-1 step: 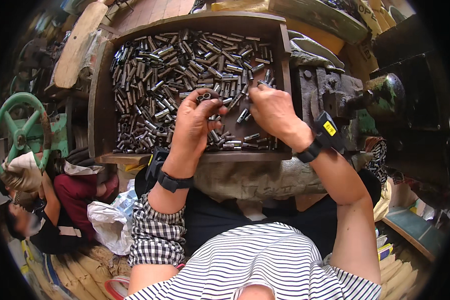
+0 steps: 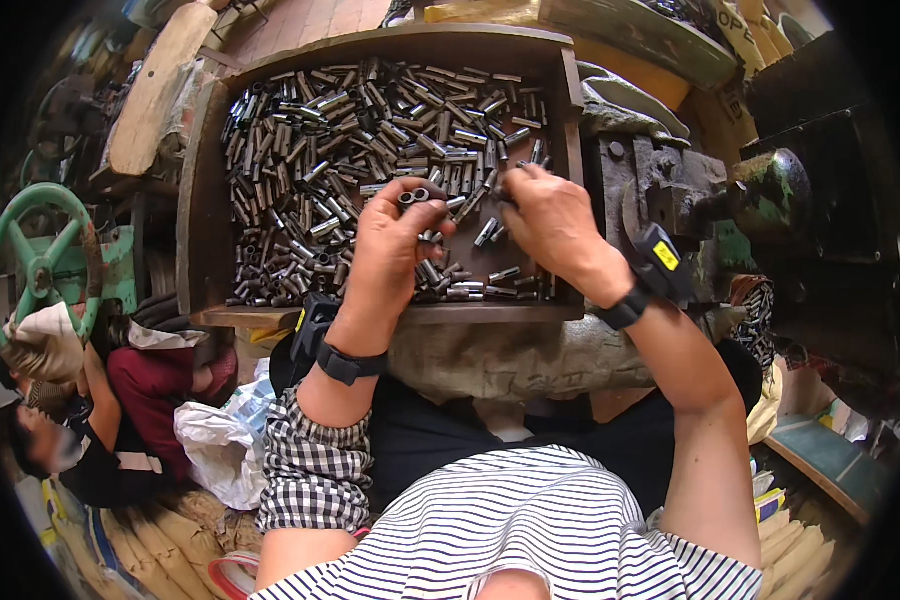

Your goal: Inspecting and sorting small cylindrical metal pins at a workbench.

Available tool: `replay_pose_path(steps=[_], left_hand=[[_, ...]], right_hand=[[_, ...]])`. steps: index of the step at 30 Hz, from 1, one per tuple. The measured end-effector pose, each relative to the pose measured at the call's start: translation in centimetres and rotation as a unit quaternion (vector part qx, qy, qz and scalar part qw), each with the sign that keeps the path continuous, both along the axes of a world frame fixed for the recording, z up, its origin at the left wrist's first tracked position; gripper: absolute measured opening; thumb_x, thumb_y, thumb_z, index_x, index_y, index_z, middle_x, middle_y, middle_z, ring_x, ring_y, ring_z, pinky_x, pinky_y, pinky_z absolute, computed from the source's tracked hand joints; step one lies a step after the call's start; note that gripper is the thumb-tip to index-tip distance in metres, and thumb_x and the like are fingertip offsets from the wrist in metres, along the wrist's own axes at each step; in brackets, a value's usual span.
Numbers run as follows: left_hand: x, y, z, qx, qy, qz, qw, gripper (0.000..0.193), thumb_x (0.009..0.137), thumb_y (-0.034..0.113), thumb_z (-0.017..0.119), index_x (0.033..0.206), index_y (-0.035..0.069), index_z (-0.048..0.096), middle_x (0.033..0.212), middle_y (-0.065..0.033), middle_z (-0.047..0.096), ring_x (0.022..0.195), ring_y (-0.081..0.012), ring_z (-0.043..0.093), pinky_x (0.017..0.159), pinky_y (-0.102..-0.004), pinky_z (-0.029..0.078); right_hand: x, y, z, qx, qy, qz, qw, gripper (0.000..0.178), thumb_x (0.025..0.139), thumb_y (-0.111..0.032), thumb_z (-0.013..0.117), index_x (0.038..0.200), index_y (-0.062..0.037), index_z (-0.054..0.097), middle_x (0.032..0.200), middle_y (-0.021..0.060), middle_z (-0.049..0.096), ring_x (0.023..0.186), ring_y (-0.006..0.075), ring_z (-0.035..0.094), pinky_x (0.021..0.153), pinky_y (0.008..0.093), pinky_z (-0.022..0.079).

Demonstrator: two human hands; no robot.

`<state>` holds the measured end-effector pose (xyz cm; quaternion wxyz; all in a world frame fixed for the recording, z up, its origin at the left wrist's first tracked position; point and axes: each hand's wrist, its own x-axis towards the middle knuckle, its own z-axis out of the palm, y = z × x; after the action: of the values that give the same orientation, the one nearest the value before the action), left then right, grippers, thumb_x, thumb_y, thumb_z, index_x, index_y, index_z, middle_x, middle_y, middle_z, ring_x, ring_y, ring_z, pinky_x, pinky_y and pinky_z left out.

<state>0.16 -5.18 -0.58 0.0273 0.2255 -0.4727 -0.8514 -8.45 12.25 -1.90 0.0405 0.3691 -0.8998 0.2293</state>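
Note:
Short metal tubes (image 2: 290,140), some shiny and some dark, lie heaped in a shallow wooden box (image 2: 370,315) in front of me. Over the box's middle, my left hand (image 2: 395,230) is closed around a few metal tubes (image 2: 421,195); two of their round open ends face up between thumb and fingers. To its right, my right hand (image 2: 555,220) hovers over the box's right part with its fingers curled together. Small dark bits show by its fingertips, but the fingers hide what it grips. A few loose tubes lie just beneath it.
A dark machine with a rounded knob (image 2: 775,190) stands right of the box. At left are a green handwheel (image 2: 40,265) and a wooden board (image 2: 160,90). Another person (image 2: 100,430) sits at the lower left beside a white plastic bag (image 2: 220,450). Sacking hangs below the box.
My right hand has shifted slightly right and down, and its fingers have curled in more. My left hand has turned a little, still holding the tubes.

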Motion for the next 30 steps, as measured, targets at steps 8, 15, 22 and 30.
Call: replay_pose_path(steps=[8, 15, 22, 30], left_hand=[[-0.6, 3.9, -1.2, -0.710, 0.142, -0.173, 0.668, 0.021, 0.076, 0.014, 0.067, 0.093, 0.005, 0.059, 0.084, -0.0155, 0.060, 0.068, -0.0312, 0.062, 0.058, -0.0405, 0.049], [-1.6, 4.9, -2.4, -0.795, 0.066, -0.230, 0.557, 0.016, 0.076, 0.015, 0.065, 0.078, 0.004, 0.053, 0.078, -0.0134, 0.058, 0.069, -0.0334, 0.062, 0.059, -0.0419, 0.050], [-1.4, 5.0, -1.8, -0.697, 0.163, -0.185, 0.674, 0.021, 0.075, 0.014, 0.065, 0.086, -0.001, 0.055, 0.071, -0.0118, 0.061, 0.060, -0.0273, 0.061, 0.054, -0.0351, 0.049], [-0.7, 4.9, -0.6, -0.062, -0.020, -0.233, 0.970, 0.013, 0.081, 0.007, 0.057, 0.091, 0.001, 0.053, 0.069, -0.0047, 0.057, 0.051, -0.0099, 0.056, 0.041, -0.0207, 0.046]], right_hand=[[1.9, 5.4, 2.7, -0.169, -0.244, -0.067, 0.953, 0.020, 0.069, -0.010, 0.070, 0.078, 0.0021, 0.055, 0.072, 0.0128, 0.059, 0.059, 0.0211, 0.057, 0.055, 0.0331, 0.045], [3.5, 6.8, 1.5, -0.229, -0.263, -0.044, 0.936, 0.021, 0.069, -0.009, 0.070, 0.078, 0.0018, 0.055, 0.074, 0.0114, 0.059, 0.062, 0.0199, 0.056, 0.056, 0.0307, 0.045], [3.8, 7.0, 1.6, -0.286, -0.394, -0.029, 0.873, 0.023, 0.078, -0.005, 0.064, 0.100, 0.0004, 0.058, 0.073, 0.0050, 0.058, 0.057, 0.0103, 0.058, 0.052, 0.0239, 0.046], [3.6, 7.1, 1.1, -0.435, -0.585, -0.056, 0.682, 0.016, 0.089, -0.010, 0.056, 0.099, 0.0023, 0.051, 0.079, 0.0058, 0.061, 0.067, 0.0138, 0.066, 0.048, 0.0190, 0.049]])
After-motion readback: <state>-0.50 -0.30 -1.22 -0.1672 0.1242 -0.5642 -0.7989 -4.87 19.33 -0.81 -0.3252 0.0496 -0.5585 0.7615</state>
